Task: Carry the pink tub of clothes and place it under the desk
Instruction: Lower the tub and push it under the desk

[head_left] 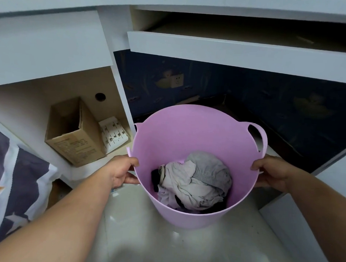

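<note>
The pink tub (180,135) is in the middle of the view, in front of the dark opening under the white desk (231,52). Crumpled grey, white and dark clothes (197,181) lie at its bottom. My left hand (122,171) grips the tub's left rim, thumb over the edge. My right hand (273,173) grips the right rim, just below the tub's loop handle (259,137). I cannot tell whether the tub's base touches the pale floor.
A pulled-out keyboard tray (191,45) juts over the opening. A wall socket (177,80) sits on the dark back wall. Left, a side compartment holds an open cardboard box (73,132) and a white packet (113,134). Dark and white fabric (21,175) lies at far left.
</note>
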